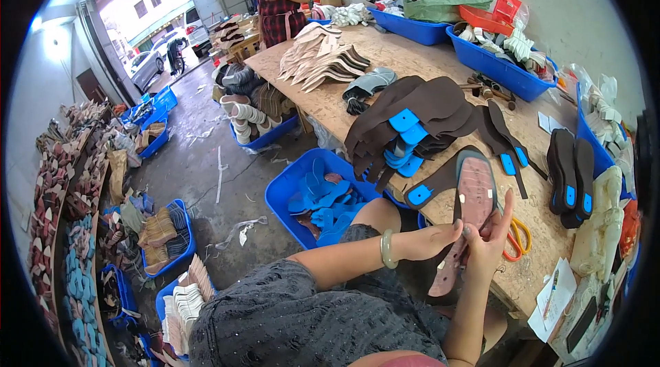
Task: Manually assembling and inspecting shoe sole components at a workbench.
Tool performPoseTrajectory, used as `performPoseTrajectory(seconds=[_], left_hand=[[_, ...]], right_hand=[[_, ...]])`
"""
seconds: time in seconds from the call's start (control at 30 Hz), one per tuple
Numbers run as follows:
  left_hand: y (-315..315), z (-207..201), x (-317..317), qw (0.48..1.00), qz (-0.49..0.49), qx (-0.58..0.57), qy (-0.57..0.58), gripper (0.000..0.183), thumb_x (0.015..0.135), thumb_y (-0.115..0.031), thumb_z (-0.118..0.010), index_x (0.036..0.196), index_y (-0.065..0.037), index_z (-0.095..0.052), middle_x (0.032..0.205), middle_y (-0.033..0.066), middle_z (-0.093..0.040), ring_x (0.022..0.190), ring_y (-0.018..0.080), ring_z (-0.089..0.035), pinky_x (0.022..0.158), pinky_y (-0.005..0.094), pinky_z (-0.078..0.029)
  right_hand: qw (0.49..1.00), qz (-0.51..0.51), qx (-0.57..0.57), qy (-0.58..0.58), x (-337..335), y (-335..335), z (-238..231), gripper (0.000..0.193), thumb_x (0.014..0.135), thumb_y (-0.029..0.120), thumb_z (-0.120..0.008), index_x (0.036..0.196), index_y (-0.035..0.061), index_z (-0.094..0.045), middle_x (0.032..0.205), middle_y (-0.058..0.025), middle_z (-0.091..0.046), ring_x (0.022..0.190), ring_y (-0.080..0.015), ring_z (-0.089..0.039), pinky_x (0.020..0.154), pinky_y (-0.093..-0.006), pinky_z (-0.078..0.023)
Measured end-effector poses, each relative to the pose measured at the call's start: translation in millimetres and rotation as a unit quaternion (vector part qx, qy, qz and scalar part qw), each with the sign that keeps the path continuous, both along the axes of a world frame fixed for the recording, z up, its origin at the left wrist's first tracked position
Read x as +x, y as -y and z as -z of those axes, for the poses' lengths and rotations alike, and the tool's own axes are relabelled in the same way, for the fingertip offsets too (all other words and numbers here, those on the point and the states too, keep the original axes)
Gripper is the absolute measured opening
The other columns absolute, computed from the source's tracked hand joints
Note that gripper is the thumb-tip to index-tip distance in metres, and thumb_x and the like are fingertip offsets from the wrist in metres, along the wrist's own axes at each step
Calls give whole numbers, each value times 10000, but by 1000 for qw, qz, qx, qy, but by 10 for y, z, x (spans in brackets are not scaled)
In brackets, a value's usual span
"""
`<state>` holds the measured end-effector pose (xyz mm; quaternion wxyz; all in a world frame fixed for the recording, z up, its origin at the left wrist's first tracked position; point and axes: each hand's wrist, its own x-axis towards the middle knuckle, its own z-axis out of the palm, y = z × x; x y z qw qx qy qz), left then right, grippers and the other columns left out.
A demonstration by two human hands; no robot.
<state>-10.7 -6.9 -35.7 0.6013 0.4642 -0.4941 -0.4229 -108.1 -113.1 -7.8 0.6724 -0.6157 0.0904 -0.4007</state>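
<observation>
A reddish-brown insole (476, 195), dark along its edge, is held upright over the table's near edge. My left hand (430, 240), below a pale bangle, grips its narrow middle, with most fingers hidden behind it. On the other side my right hand (487, 243) is closed on the same insole, thumb near the left thumb and one finger raised. Behind it lies a dark brown sole piece (443, 178) with a blue heel patch. Scissors (521, 238) with orange and yellow handles lie just right of my right hand.
Dark brown sole pieces (440, 106) are heaped on the wooden table (268, 64). A blue bin (278, 192) of blue pieces stands left of my knees. Paired soles (570, 168), paper (555, 298) and blue tubs (502, 71) line the right and back. A person in an apron (278, 9) stands beyond.
</observation>
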Motion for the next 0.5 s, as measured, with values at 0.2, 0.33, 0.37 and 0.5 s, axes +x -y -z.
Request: performPoseTrajectory(seconds=[0.2,0.33,0.37,0.5], left_hand=[[-161,-49,51,998,-38,53,13,637,997,-509,-232,1189,33,-506,1105,49,-552,1071,107,-472,955,280,-382],[-131,-80,42,998,-13,-6,-64,586,991,-514,-285,1018,9,-548,913,52,-572,887,124,-544,825,283,-443],[-139,-160,25,993,24,-17,-113,568,987,-515,-309,959,-3,-551,836,50,-566,791,133,-562,757,283,-466],[-116,-107,1,991,19,17,-128,530,975,-518,-361,876,-25,-529,741,45,-526,643,143,-542,637,283,-471]], right_hand=[[996,-9,65,-57,8,57,71,814,784,55,-666,1456,27,-208,1098,-112,-533,715,-144,-592,466,-242,-472],[968,-138,206,45,-19,102,80,528,927,247,-543,1349,-19,-370,869,-110,-612,517,-177,-573,359,-282,-449],[968,-137,206,44,-29,102,86,528,927,247,-543,1349,-19,-370,869,-110,-612,517,-177,-573,359,-282,-449],[941,-178,287,-19,-82,119,226,302,947,293,-508,942,-6,-548,751,-172,-636,443,-276,-589,357,-389,-479]])
